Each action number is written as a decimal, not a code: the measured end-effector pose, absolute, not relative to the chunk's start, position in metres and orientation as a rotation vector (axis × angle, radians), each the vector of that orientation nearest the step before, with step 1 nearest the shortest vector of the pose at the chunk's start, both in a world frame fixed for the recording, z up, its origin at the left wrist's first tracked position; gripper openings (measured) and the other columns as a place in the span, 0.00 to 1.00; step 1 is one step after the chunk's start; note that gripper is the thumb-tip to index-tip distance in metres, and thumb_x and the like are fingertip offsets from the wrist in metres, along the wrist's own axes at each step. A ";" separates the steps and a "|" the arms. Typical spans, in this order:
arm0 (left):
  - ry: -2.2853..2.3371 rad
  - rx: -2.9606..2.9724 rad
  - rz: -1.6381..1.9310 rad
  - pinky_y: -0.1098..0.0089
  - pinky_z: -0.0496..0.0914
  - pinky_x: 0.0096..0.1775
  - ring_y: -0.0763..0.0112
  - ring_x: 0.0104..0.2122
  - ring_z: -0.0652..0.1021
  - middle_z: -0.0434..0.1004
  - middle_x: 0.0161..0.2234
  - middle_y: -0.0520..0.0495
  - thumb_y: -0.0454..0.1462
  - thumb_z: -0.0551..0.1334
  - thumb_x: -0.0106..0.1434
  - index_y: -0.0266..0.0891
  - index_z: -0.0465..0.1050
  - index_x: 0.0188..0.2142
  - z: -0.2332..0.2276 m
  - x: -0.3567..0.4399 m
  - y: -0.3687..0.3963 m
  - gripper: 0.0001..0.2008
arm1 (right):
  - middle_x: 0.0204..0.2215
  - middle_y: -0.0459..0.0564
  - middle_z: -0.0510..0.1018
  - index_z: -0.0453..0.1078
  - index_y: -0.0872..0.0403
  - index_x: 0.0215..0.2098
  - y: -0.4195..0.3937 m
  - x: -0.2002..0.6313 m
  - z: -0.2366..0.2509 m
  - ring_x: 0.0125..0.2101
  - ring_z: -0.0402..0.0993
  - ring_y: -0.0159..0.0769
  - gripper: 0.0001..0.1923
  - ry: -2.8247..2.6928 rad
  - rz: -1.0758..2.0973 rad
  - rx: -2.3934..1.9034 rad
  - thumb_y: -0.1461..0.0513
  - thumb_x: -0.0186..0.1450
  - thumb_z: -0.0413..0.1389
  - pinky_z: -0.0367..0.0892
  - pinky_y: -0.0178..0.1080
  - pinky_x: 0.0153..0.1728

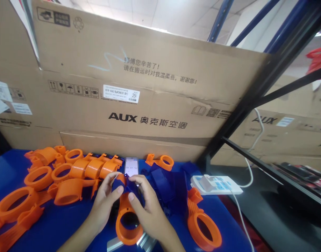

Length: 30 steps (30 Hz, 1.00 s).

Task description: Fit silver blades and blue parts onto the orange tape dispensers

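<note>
Both hands meet at the front middle of the blue table. My left hand (pixel 104 199) is closed on a small dark blue part (pixel 120 184) at the top end of an orange ring-shaped plastic piece (pixel 129 232). From the other side, my right hand (pixel 147 201) pinches the same end, its thumb on the orange neck below the blue part. The ring hangs downward between my wrists. How the blue and orange parts join is hidden by my fingers. Just behind my hands, a phone (pixel 131 165) showing a timer leans upright.
Several orange ring pieces (pixel 68 191) crowd the left side; another orange piece (pixel 204 231) lies at right. Dark blue parts (pixel 160 183) pile beside my right hand. Silvery strips (pixel 147 243) lie below. A white power strip (pixel 218 184) with cables and a black rack post (pixel 228 119) stand right. Cardboard (pixel 150 105) walls the back.
</note>
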<state>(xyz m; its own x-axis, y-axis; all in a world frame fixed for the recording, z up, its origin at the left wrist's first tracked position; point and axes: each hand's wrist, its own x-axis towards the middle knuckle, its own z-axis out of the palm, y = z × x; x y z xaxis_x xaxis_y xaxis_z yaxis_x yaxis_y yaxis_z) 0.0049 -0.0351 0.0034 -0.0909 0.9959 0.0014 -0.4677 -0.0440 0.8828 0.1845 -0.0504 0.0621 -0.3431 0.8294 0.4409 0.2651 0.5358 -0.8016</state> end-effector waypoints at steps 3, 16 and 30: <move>0.908 0.883 1.537 0.66 0.74 0.50 0.60 0.50 0.77 0.77 0.53 0.47 0.42 0.75 0.57 0.50 0.72 0.56 0.003 0.003 -0.033 0.29 | 0.54 0.51 0.75 0.67 0.47 0.59 -0.049 0.183 0.061 0.55 0.74 0.42 0.17 -1.841 0.742 -0.899 0.62 0.73 0.56 0.70 0.43 0.56; 0.928 1.072 1.639 0.65 0.71 0.54 0.60 0.53 0.77 0.77 0.52 0.49 0.42 0.74 0.59 0.51 0.70 0.56 0.008 0.004 -0.033 0.27 | 0.51 0.52 0.78 0.70 0.48 0.57 -0.046 0.186 0.062 0.51 0.76 0.43 0.16 -1.837 0.728 -0.892 0.59 0.71 0.59 0.73 0.42 0.51; 1.006 1.082 1.631 0.61 0.70 0.56 0.53 0.56 0.76 0.77 0.53 0.45 0.43 0.75 0.56 0.48 0.70 0.56 0.011 0.004 -0.037 0.30 | 0.50 0.53 0.79 0.72 0.48 0.55 -0.048 0.186 0.066 0.48 0.79 0.43 0.16 -1.872 0.659 -0.930 0.61 0.69 0.59 0.75 0.43 0.50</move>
